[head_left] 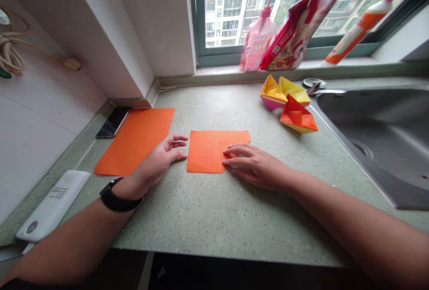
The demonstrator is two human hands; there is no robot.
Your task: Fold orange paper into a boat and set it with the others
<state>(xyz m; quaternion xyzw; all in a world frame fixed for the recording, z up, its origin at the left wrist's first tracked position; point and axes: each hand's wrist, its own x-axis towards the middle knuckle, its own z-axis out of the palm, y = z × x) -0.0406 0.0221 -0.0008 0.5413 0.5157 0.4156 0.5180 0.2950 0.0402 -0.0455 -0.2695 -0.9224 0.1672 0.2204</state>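
Note:
A folded sheet of orange paper (205, 151) lies flat on the speckled counter, its near right corner turned in to a crease near the middle. My right hand (253, 165) rests on that folded corner with the fingers stretched out. Just off the paper's left edge is my left hand (166, 153), fingers apart and holding nothing; a black band circles its wrist. Partly under my left hand and forearm lies a larger orange sheet (144, 129). A thin pink edge shows below it.
Folded paper boats, one orange (298, 118) and two yellow (273, 91), stand at the back right beside the steel sink (368, 147). A phone (114, 122) touches the large sheet; a white power bank (53, 205) lies nearer. Bottles and a red bag (298, 26) line the windowsill.

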